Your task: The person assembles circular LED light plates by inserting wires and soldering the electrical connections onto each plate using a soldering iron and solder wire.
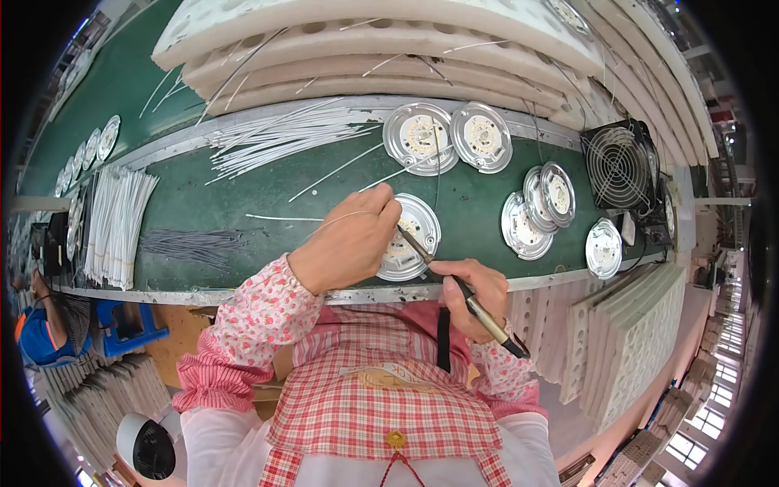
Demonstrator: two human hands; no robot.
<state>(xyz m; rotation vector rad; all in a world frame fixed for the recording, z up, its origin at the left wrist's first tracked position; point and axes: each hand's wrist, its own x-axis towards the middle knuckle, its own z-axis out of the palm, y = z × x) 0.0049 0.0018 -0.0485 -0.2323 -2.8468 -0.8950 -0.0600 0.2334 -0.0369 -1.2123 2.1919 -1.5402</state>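
My left hand [345,243] is closed in a pinch over a round silver LED lamp plate [422,215]. A thin white wire [284,217] runs out leftward from behind this hand, and its end at the fingertips is hidden. In my right hand [475,292] is a soldering iron [489,322], gripped like a pen. Its tip points up and left onto the lamp plate, close to my left fingertips. The plate lies on the green bench top near the front edge. Whether the tip touches the wire cannot be made out.
Loose white wires [284,138], a bundle of white wires [122,227] and grey wires [191,246] lie left. More lamp plates [480,136] lie behind and right, near a black fan [617,166]. Stacked foam boards [381,40] line the back. Another person [49,329] is far left.
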